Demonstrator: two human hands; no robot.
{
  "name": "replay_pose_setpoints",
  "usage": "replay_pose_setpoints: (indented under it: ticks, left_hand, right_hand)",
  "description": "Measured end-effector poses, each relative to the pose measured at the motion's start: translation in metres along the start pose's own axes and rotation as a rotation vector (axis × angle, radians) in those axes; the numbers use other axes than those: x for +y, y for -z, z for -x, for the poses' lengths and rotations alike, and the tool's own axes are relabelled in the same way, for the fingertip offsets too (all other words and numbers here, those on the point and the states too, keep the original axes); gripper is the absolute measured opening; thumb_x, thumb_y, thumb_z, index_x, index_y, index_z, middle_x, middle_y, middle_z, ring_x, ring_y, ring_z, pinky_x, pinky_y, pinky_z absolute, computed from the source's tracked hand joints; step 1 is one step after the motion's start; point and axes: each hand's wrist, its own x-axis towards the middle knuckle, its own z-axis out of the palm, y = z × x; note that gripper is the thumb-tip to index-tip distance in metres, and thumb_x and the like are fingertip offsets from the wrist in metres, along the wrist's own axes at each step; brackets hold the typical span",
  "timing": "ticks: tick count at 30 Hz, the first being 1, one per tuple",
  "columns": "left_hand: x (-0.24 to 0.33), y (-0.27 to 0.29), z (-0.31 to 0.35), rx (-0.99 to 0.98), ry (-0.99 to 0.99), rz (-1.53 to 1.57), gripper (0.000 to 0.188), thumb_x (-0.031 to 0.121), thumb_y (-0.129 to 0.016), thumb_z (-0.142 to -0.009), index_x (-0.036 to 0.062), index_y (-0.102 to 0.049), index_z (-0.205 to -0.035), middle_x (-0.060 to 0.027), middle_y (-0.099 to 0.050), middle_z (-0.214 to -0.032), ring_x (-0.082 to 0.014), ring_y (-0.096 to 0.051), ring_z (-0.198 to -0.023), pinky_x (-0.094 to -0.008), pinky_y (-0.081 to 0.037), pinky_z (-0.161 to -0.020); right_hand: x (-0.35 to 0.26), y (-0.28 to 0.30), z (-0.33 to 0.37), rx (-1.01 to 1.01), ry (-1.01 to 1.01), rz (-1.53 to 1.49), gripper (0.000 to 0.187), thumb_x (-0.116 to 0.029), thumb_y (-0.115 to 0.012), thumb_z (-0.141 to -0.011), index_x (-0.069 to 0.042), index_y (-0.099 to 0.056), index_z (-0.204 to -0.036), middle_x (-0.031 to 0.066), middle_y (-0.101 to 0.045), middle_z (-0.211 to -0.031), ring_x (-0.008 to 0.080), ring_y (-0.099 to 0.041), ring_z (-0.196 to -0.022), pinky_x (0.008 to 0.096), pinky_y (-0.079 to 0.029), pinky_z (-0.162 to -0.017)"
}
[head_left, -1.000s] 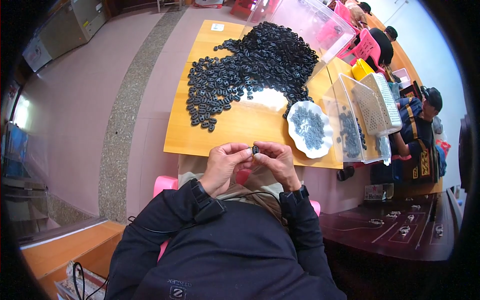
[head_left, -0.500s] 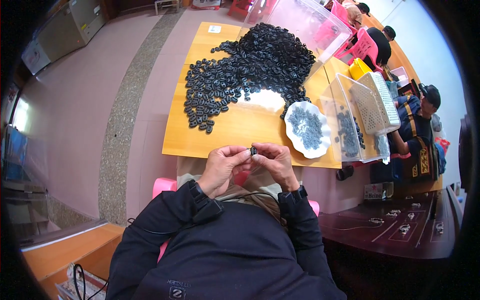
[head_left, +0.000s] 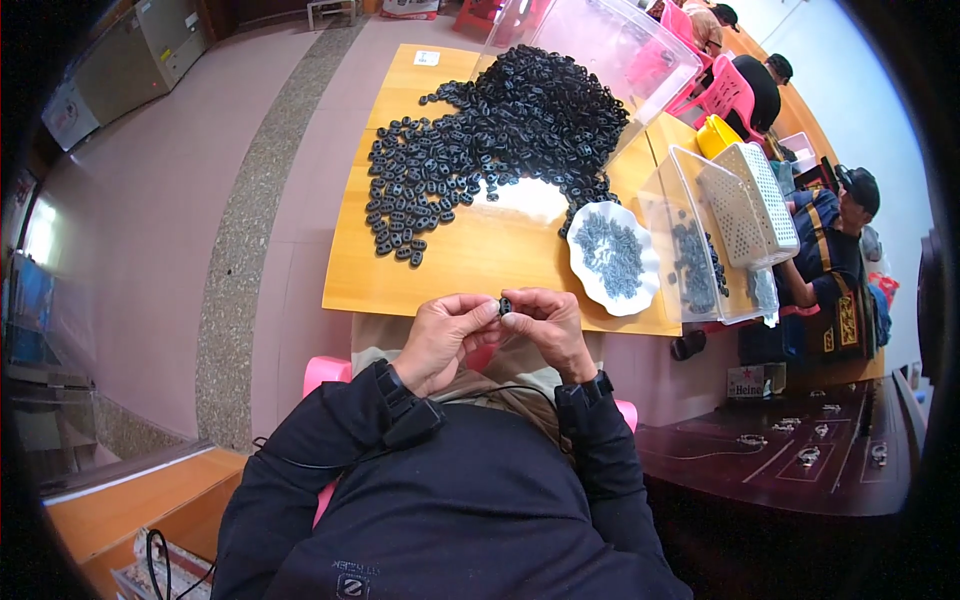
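Note:
A small black plastic piece [head_left: 505,305] is pinched between the fingertips of my left hand [head_left: 447,335] and my right hand [head_left: 549,327], held just in front of the near edge of the wooden table [head_left: 470,265]. A large heap of the same black pieces [head_left: 500,130] covers the far half of the table. Beside my right hand, a white scalloped plate [head_left: 612,258] holds small grey parts.
A clear plastic bin [head_left: 600,45] lies tipped at the heap's far side. Clear trays [head_left: 700,255] and a white perforated basket [head_left: 745,200] stand at the table's right end. Other people sit at the right. A dark table [head_left: 800,455] is near my right elbow.
Both hands stay together on the small piece; only the fingers shift slightly. The view has tilted a little.

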Motion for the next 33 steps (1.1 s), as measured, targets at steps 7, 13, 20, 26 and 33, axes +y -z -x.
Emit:
replay_pose_setpoints:
  ticks: [7, 13, 20, 26, 33]
  left_hand:
    - [-0.001, 0.003, -0.002, -0.024, 0.031, 0.015, 0.013, 0.01, -0.062, -0.092, 0.0012, -0.063, -0.101, -0.0065, -0.067, -0.092, -0.0143, -0.066, -0.083, -0.0278, -0.057, -0.076]
    - [-0.002, 0.005, -0.002, -0.076, 0.043, 0.043, 0.013, 0.01, -0.061, -0.092, 0.0008, -0.062, -0.101, -0.0086, -0.067, -0.093, -0.0171, -0.066, -0.085, -0.0315, -0.058, -0.079]
    - [0.001, 0.001, -0.001, -0.153, 0.083, 0.09, 0.012, 0.009, -0.063, -0.091, 0.0002, -0.063, -0.098, -0.0095, -0.067, -0.091, -0.0161, -0.066, -0.079, -0.0275, -0.058, -0.072]
    - [-0.001, 0.002, -0.006, -0.155, 0.055, 0.075, 0.016, 0.014, -0.055, -0.096, 0.0013, -0.061, -0.102, -0.0092, -0.066, -0.096, -0.0182, -0.066, -0.09, -0.0348, -0.058, -0.082]
    - [0.005, -0.009, -0.001, -0.193, 0.067, 0.067, 0.021, 0.018, -0.054, -0.097, -0.0001, -0.062, -0.107, -0.0095, -0.067, -0.098, -0.0171, -0.066, -0.089, -0.0314, -0.055, -0.084]
  right_hand:
    - [-0.002, -0.001, 0.002, -0.004, 0.012, 0.013, 0.027, 0.006, -0.071, -0.078, 0.004, -0.067, -0.105, 0.0081, -0.069, -0.093, 0.0119, -0.064, -0.083, 0.0243, -0.054, -0.076]
    - [-0.008, -0.002, 0.004, -0.031, 0.04, 0.003, 0.028, 0.007, -0.072, -0.077, 0.005, -0.067, -0.105, 0.0086, -0.068, -0.094, 0.013, -0.065, -0.084, 0.0251, -0.054, -0.076]
    - [-0.007, -0.005, 0.005, -0.017, 0.056, 0.011, 0.028, 0.007, -0.071, -0.077, 0.006, -0.066, -0.105, 0.0077, -0.067, -0.093, 0.0135, -0.065, -0.083, 0.0259, -0.056, -0.073]
    - [-0.011, -0.003, 0.004, -0.037, 0.02, 0.04, 0.028, 0.005, -0.067, -0.083, 0.004, -0.062, -0.111, 0.007, -0.067, -0.097, 0.0104, -0.064, -0.085, 0.0239, -0.054, -0.076]
    - [-0.016, -0.006, 0.009, 0.039, 0.031, 0.126, 0.028, 0.006, -0.067, -0.083, 0.004, -0.064, -0.11, 0.005, -0.066, -0.092, 0.0091, -0.063, -0.08, 0.0225, -0.053, -0.073]
